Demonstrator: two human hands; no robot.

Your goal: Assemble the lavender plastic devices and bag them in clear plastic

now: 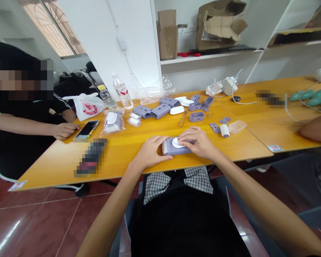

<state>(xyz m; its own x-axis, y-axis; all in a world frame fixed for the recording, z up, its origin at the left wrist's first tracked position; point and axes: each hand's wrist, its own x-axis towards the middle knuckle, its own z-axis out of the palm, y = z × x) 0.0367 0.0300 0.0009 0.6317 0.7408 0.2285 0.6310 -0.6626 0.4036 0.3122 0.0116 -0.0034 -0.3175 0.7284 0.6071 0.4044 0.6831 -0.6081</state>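
Observation:
A lavender plastic housing (176, 149) with a pale end piece lies flat on the wooden tabletop (123, 151), and a round white disc (176, 143) sits on top of it. My left hand (150, 152) grips the housing's left end. My right hand (195, 142) rests across its top, with the fingers at the edge of the disc. Several lavender housing parts (196, 116), white rollers (134, 120) and a coil spring (182, 119) lie just beyond my hands, not touching them.
A seated person's hand (64, 130) lies beside a smartphone (86, 130) at the left. Plastic bottles (122, 92), a white plastic bag (85, 106) and a small bag of parts (112, 122) stand behind. White devices with cables (222, 86) and green pieces (312, 98) lie to the right.

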